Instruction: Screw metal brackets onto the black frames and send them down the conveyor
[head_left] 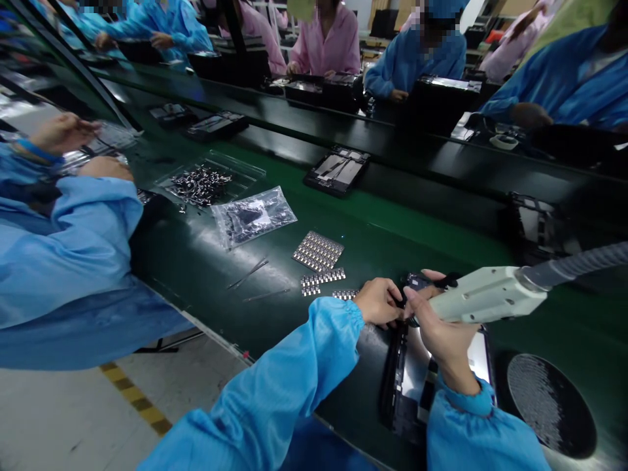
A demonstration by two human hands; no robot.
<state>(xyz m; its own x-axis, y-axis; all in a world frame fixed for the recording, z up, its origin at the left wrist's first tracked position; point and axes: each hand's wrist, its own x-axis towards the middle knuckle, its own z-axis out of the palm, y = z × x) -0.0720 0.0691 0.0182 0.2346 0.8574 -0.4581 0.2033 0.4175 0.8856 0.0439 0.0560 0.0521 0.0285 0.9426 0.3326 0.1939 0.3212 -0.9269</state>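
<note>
Lower right of frame, fingers of the right hand wrap the pale tool at the top edge of the open device — hose drag could cause a slip. Whether the left hand pinches anything, I cannot tell.

One head-worn camera looks forward and down across the glossy dark-green surface, tilted, with the bare, blue-cuffed left hand and right hand close at near right; the far left seems rather blurred.
</note>
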